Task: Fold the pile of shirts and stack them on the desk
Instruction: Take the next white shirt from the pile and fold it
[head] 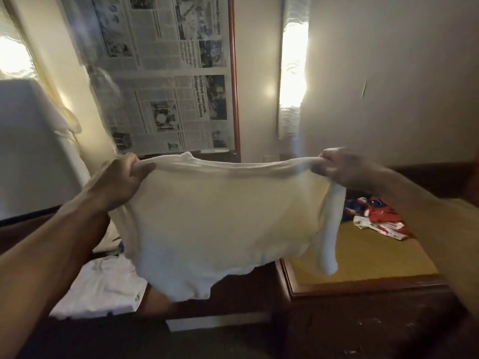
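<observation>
A pale cream cotton shirt point(220, 216) hangs spread in the air, above a folded white shirt point(103, 288) lying below it. The left hand point(121, 177) and the right hand point(339, 167) each grip its upper edge with curled fingers — one per corner. Right of it, on a yellow-topped wooden desk point(363, 257), lies a red, white and blue crumpled garment point(381, 218).

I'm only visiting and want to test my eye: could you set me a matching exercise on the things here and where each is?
Things: 1 pale shirt; 2 red and blue cloth; 3 newspaper; 4 white garment.
Places: A crumpled on the yellow desk; B lying low on the left; C held up between left hand and right hand; D hung upright at the back.
Pairs: 1-C, 2-A, 3-D, 4-B.
</observation>
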Action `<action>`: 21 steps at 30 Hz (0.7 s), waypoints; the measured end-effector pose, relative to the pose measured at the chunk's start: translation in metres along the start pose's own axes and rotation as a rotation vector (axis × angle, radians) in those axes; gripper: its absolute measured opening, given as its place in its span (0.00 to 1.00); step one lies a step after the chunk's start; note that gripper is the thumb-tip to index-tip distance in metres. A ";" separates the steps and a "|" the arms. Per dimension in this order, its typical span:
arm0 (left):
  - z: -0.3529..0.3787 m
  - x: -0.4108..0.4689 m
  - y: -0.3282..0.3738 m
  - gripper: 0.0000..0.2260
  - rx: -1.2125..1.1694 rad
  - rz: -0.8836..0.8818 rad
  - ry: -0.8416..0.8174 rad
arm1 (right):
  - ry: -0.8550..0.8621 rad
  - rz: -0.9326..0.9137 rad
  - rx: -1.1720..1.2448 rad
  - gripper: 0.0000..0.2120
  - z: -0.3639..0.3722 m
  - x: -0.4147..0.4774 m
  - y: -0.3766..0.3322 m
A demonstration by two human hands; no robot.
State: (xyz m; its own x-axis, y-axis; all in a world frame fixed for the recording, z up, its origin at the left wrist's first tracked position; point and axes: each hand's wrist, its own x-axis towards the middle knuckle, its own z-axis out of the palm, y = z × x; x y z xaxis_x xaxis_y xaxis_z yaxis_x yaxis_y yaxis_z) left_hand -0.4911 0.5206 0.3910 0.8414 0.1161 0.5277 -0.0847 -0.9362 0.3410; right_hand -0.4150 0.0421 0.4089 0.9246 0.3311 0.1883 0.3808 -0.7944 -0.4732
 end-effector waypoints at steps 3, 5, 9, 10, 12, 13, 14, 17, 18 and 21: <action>-0.003 -0.041 0.011 0.21 -0.045 0.004 -0.072 | -0.011 -0.013 0.128 0.08 -0.001 -0.041 0.014; -0.008 -0.069 0.016 0.15 -0.021 -0.021 -0.144 | -0.061 -0.009 0.260 0.09 0.001 -0.068 0.024; -0.021 -0.120 0.028 0.19 -0.007 -0.095 -0.284 | -0.161 0.027 0.379 0.11 0.011 -0.114 0.041; -0.027 -0.129 0.031 0.25 0.006 -0.109 -0.314 | -0.180 0.042 0.423 0.12 0.013 -0.122 0.044; -0.035 -0.148 0.037 0.31 -0.012 -0.155 -0.356 | -0.196 0.058 0.467 0.13 0.018 -0.135 0.051; -0.035 -0.157 0.038 0.26 -0.052 -0.162 -0.367 | -0.190 0.056 0.460 0.13 0.020 -0.140 0.052; -0.033 -0.165 0.037 0.20 -0.092 -0.156 -0.365 | -0.179 0.048 0.447 0.12 0.023 -0.143 0.053; -0.024 -0.181 0.033 0.22 -0.152 -0.174 -0.334 | -0.152 0.021 0.395 0.09 0.033 -0.149 0.054; -0.020 -0.183 0.029 0.28 -0.150 -0.171 -0.323 | -0.153 0.015 0.354 0.08 0.037 -0.149 0.056; -0.006 -0.188 0.012 0.25 -0.184 -0.199 -0.297 | -0.124 -0.014 0.131 0.05 0.051 -0.143 0.066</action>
State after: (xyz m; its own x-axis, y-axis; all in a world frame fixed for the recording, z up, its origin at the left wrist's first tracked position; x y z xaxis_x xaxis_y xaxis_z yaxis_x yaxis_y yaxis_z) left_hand -0.6538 0.4895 0.3005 0.9664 0.1629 0.1990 0.0237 -0.8268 0.5620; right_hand -0.5219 -0.0320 0.3072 0.9084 0.4078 0.0921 0.3817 -0.7190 -0.5808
